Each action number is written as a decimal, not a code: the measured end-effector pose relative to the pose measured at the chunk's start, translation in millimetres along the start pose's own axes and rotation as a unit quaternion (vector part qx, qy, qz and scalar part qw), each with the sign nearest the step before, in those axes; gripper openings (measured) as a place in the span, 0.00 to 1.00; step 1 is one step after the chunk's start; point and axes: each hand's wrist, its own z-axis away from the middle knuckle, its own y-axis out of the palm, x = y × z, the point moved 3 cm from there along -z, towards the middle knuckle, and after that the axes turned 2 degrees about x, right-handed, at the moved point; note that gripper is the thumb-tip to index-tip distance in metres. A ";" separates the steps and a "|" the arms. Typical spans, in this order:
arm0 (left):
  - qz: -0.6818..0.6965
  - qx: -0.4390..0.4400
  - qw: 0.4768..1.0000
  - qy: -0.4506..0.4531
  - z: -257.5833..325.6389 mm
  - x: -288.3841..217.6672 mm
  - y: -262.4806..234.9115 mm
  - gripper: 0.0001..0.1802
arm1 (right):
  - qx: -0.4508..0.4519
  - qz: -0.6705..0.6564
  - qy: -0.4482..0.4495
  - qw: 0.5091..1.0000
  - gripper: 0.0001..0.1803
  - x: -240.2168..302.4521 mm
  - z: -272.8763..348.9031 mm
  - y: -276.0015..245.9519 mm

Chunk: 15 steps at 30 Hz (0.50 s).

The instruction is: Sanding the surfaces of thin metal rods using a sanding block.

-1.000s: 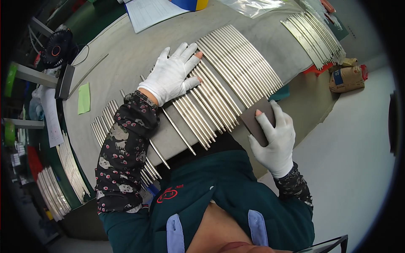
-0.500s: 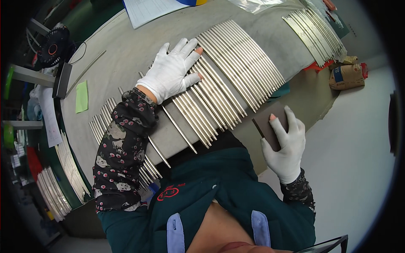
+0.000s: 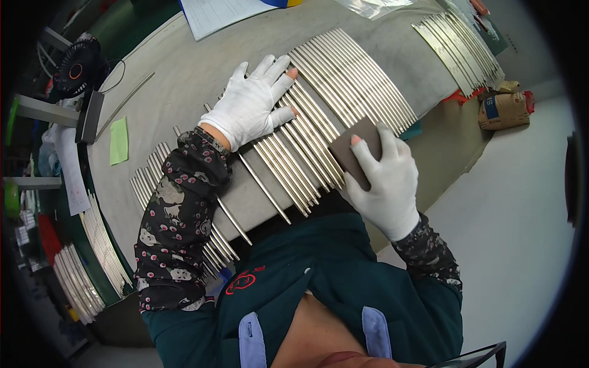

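Observation:
My left hand [image 3: 250,105], in a white glove with bare thumb and index fingertips, lies spread flat over the far part of a row of thin metal rods [image 3: 310,132]. My right hand [image 3: 388,193], gloved the same way, grips a flat brown-grey block [image 3: 358,150]. The block is over the near right ends of the rods; whether it presses on them cannot be made out. To the right of my left hand, a wider row of rods [image 3: 353,73] lies side by side. A few single rods [image 3: 264,187] lie apart, left of the middle row.
More rods lie at the left [image 3: 147,175] and far right [image 3: 457,52] of the grey table [image 3: 184,80]. A green paper slip [image 3: 119,141], a small black fan [image 3: 76,67] and a white document [image 3: 221,15] are around it. A brown bag [image 3: 506,111] stands beyond the right edge.
My right hand has moved left and away from my body with the block, from beside the table edge to over the rod ends. My left hand has stayed nearly in place.

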 end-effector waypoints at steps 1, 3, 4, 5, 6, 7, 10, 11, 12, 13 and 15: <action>0.003 0.005 1.000 0.001 -1.9 -0.9 0.3 0.39 | -0.011 0.008 -0.011 1.000 0.30 -8.0 17.6 -1.2; 0.000 0.008 1.000 0.000 -2.3 -2.6 0.0 0.40 | -0.009 0.016 -0.005 1.000 0.31 -10.9 33.3 -5.1; -0.001 0.009 1.000 0.009 -3.6 -4.0 0.0 0.40 | -0.014 0.023 -0.001 1.000 0.31 -9.0 33.0 -6.9; 0.014 -0.001 1.000 0.009 -4.1 -3.5 -1.3 0.40 | -0.005 0.019 0.003 1.000 0.30 -6.9 22.7 -5.0; 0.012 0.000 1.000 0.012 -2.1 -2.7 -3.3 0.40 | 0.002 0.015 0.006 1.000 0.29 -0.5 2.7 -4.0; 0.007 -0.002 1.000 0.011 -2.4 -1.4 -2.6 0.40 | -0.037 0.019 -0.007 0.999 0.28 2.5 -9.9 2.3; 0.009 -0.004 1.000 0.007 -2.8 1.9 1.9 0.40 | -0.009 -0.001 0.007 1.000 0.30 -2.4 6.4 -1.4; 0.004 0.003 1.000 0.008 -4.0 1.3 2.6 0.40 | -0.008 -0.002 0.007 1.000 0.31 -7.2 22.8 -7.3; -0.003 0.011 1.000 0.007 -5.2 -0.2 2.1 0.41 | -0.008 -0.004 0.006 1.000 0.32 -12.8 41.0 -13.7; -0.005 0.013 1.000 0.006 -4.3 -0.1 3.2 0.41 | 0.003 -0.006 0.024 1.000 0.33 -15.6 55.7 -16.5; -0.002 -0.005 1.000 0.010 -2.2 1.7 4.6 0.41 | 0.002 -0.009 0.032 0.999 0.34 -18.3 62.2 -18.9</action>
